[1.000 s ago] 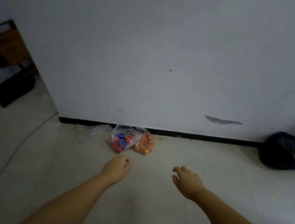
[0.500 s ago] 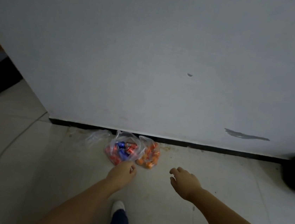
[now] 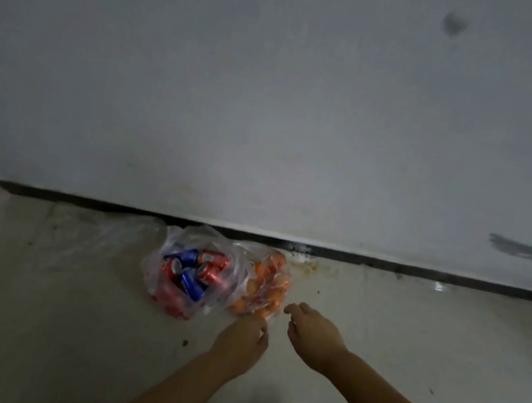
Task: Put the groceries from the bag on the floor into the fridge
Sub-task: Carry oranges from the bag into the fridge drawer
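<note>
Two clear plastic bags lie on the tiled floor against the wall. The left bag (image 3: 195, 274) holds several red and blue drink cans. The right bag (image 3: 265, 284) holds several oranges. My left hand (image 3: 242, 339) hovers just below the orange bag, fingers loosely curled, holding nothing. My right hand (image 3: 311, 330) is beside the orange bag's lower right, fingers relaxed and empty. No fridge is in view.
A white wall (image 3: 269, 102) with a black skirting strip (image 3: 383, 264) rises right behind the bags. An empty clear plastic bag (image 3: 115, 234) lies crumpled on the floor left of the cans. Pale floor tiles (image 3: 45, 325) spread to the left and right.
The view has closed in on the bags and tilted down. Both hands have reached forward and now sit next to the orange bag. The foot seen earlier is out of view.
</note>
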Demonstrator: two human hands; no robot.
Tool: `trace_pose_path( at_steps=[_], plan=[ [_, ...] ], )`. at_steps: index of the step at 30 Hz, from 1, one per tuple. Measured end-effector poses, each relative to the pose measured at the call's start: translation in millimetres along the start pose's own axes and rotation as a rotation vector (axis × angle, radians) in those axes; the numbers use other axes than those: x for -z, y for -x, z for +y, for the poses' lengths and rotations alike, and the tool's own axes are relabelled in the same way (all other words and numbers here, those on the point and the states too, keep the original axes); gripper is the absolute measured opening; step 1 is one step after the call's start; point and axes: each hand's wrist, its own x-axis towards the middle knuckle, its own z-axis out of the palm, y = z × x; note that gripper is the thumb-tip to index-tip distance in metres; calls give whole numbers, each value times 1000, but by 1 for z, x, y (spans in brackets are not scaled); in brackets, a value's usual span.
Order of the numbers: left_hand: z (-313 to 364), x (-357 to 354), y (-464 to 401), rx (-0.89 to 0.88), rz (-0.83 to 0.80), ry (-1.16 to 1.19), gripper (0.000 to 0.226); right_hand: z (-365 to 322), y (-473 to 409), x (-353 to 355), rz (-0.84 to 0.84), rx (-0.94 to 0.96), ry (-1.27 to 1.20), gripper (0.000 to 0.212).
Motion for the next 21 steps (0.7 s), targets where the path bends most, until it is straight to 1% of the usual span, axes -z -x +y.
trace_pose_path(
  at_steps=[1, 3, 5, 7, 9, 10, 11, 12, 13, 14, 15, 16, 17, 18, 19, 20, 21],
  plan=[
    [-17, -21, -27, -5, 0, -11, 25, 13, -28, -22, 1, 8, 10, 37],
    [-51, -59, -81, -103, 33, -107, 31, 37, -83, -64, 19, 41, 54, 39],
    [-82, -85, -130, -233, 11, -372, 40, 54, -137, -98, 57, 125, 151, 42],
    [-111, -103, -172, -310, -23, -672, 44, 66, -192, -126, 127, 240, 265, 48],
    [-137, -112, -207, -396, 15, -935, 45, 73, -239, -145, 203, 339, 413, 61],
    [-148, -113, -224, -460, 100, -1032, 44, 75, -258, -152, 234, 352, 494, 66],
    [-156, -110, -238, -460, 140, -1040, 44, 77, -275, -157, 244, 340, 569, 68],
    [-160, -105, -252, -463, 242, -1014, 45, 78, -287, -159, 251, 310, 632, 67],
    [-166, -98, -265, -421, 290, -944, 46, 81, -296, -159, 256, 267, 679, 65],
    [-167, -91, -273, -350, 313, -812, 50, 84, -300, -156, 253, 220, 701, 63],
    [-169, -89, -279, -256, 266, -712, 55, 88, -300, -155, 234, 177, 691, 62],
    [-171, -91, -280, -199, 216, -623, 61, 92, -298, -154, 213, 147, 657, 63],
    [-171, -93, -276, -186, 183, -630, 67, 97, -293, -154, 210, 142, 616, 64],
    [-172, -99, -274, -244, 185, -727, 73, 103, -288, -155, 217, 161, 586, 62],
    [-172, -104, -269, -313, 189, -813, 80, 109, -284, -157, 232, 203, 571, 55],
    [-173, -109, -265, -379, 182, -819, 88, 113, -280, -157, 245, 254, 566, 46],
    [-173, -110, -264, -419, 133, -751, 93, 118, -278, -157, 252, 301, 553, 38]
  ],
)
